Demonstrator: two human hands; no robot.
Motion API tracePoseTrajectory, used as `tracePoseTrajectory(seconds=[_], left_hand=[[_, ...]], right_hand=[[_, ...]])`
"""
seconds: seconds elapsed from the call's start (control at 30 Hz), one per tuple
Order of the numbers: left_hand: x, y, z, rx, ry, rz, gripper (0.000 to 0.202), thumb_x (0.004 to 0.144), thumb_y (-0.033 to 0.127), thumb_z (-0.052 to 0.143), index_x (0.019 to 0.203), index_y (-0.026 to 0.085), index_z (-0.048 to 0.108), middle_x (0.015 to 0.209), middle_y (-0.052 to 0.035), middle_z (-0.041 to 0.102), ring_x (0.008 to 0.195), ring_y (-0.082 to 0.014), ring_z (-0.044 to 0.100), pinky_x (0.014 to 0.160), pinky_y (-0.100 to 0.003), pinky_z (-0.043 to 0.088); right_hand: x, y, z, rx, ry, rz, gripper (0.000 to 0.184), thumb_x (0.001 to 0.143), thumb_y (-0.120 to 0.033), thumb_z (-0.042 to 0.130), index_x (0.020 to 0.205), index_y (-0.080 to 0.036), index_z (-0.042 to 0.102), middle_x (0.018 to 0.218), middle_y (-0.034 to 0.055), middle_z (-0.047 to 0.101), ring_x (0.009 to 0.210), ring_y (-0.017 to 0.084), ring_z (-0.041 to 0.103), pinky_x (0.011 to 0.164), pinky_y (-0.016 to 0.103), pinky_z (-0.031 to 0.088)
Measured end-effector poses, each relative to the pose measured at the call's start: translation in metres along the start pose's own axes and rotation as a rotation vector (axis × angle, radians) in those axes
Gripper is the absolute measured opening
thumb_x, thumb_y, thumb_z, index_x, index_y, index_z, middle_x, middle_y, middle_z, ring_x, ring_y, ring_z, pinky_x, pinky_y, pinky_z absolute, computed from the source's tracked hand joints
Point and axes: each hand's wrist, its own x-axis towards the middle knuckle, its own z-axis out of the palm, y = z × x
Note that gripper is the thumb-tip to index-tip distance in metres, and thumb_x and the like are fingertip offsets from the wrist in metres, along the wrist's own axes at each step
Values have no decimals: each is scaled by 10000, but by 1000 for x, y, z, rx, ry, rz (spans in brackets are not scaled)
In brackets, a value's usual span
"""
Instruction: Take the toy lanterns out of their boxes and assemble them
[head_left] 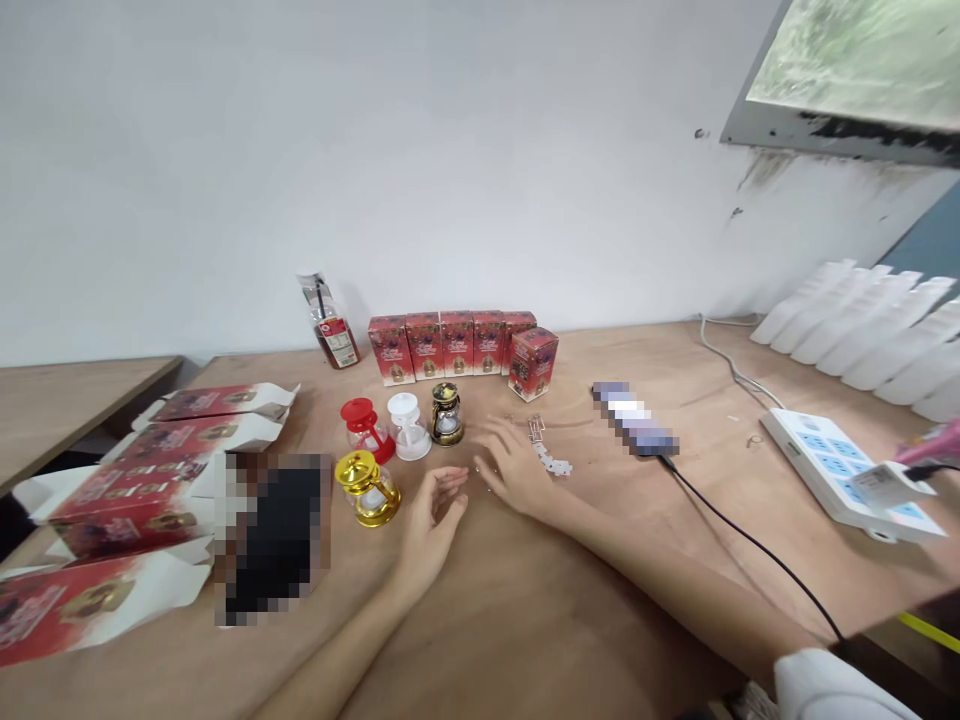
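Note:
My left hand [435, 520] rests near the table's middle, palm turned inward, fingers loosely bent and apart. My right hand [514, 465] reaches in from the right with its fingers spread low over the tabletop. Neither hand visibly holds anything; tiny shiny bits lie between them. Left of the hands stand four-sided-handled small lanterns: a gold lantern [367, 490], a red lantern [366, 432], a white lantern [409, 428] and a black-and-gold lantern [447, 414]. Just right of my right hand lie small wire pieces [536, 428] and a curved row of white tabs [553, 461].
Several small red boxes [457, 345] stand by the wall, beside a dark bottle-like package [334, 335]. Flattened red cartons [157, 460] and a blurred black object [277, 540] lie left. Rightward are a phone [636, 420] on a cable, a power strip [847, 470] and white tubes [862, 330].

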Motion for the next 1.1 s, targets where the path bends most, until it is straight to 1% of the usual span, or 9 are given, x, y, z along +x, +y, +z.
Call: tracePoseTrajectory(seconds=[0.13,0.23,0.37,0.53,0.63,0.8,0.83,0.93,1.1], left_hand=[[0,2,0,10,15,4,239,757,330,571,942,182,538,1044,-92,630,1022,-204,592,947,-407,449],[0,2,-1,18,13,14,220,759,316,561,931,180,549,994,-80,632,972,-195,600,912,-389,464],[-1,1,0,-10,45,16,207,749,303,563,914,178,548,938,-66,627,915,-185,604,871,-375,476],[1,1,0,-36,51,-8,223,717,310,596,889,177,550,889,-58,627,873,-188,597,837,-367,468],[1,4,1,-55,65,-13,240,704,326,620,879,182,543,877,-52,617,863,-187,593,828,-361,464],[-10,15,1,-143,-17,-58,442,685,332,677,1065,205,489,1068,-92,583,1001,-215,565,834,-359,476],[-15,17,1,-190,-42,-61,540,669,329,700,1137,222,451,1171,-106,546,1071,-229,540,854,-366,476],[-28,21,-3,-302,-67,-74,761,594,326,772,1240,248,377,1332,-114,455,1191,-271,476,934,-396,448],[-41,28,-12,-278,-83,-267,658,543,349,810,1088,168,489,1108,-113,637,1042,-289,591,912,-406,459]], right_hand=[[46,39,-24,-221,164,183,391,876,-227,458,1258,-150,428,1404,149,341,1340,298,234,1073,526,271],[80,74,-39,-352,41,300,614,834,-326,555,1379,-185,309,1483,123,216,1374,353,92,1084,596,134],[92,103,-52,-324,-303,317,688,784,-290,604,1395,-188,304,1426,140,326,1309,372,241,1014,537,287],[76,110,-74,-369,-367,194,774,672,-308,710,1349,-166,363,1249,174,459,1117,350,429,942,509,336],[69,99,-90,-335,-213,216,706,642,-391,755,1249,-168,472,1114,151,506,1065,343,447,905,493,377],[42,46,-99,59,362,387,708,688,-501,711,1267,-209,426,1144,111,476,1007,265,508,874,421,440],[33,31,-95,192,374,419,679,717,-511,682,1273,-227,415,1118,93,503,977,249,527,852,406,454],[-3,-13,-75,612,203,481,549,825,-526,552,1275,-254,397,1093,65,551,948,219,566,831,361,476],[-47,-50,-40,838,72,523,511,909,-567,351,1304,-244,378,1208,71,510,1109,213,498,976,335,390]])
